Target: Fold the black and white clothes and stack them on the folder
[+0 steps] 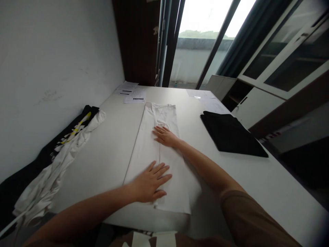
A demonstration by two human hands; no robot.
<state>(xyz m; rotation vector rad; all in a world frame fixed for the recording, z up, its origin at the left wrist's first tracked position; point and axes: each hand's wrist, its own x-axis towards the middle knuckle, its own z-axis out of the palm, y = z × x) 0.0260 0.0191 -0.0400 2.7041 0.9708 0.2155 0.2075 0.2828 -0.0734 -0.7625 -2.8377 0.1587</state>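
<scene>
A pair of white trousers [169,168] lies flat and lengthwise on the white table, its far end slightly wrinkled and its two legs stretching toward me. Nearer to me, my left hand [150,181] rests palm down on the lower part of the legs with the fingers spread. Farther up, my right hand [166,136] presses flat on the cloth just below the wrinkled area, fingers extended. Neither hand grips the fabric.
Folded black cloth [231,133] lies on the table's right side. Along the left wall are a crumpled white garment [61,164] and a black garment [48,147] with yellow marks. Paper sheets [135,95] lie at the far left, more papers [210,101] at the far right.
</scene>
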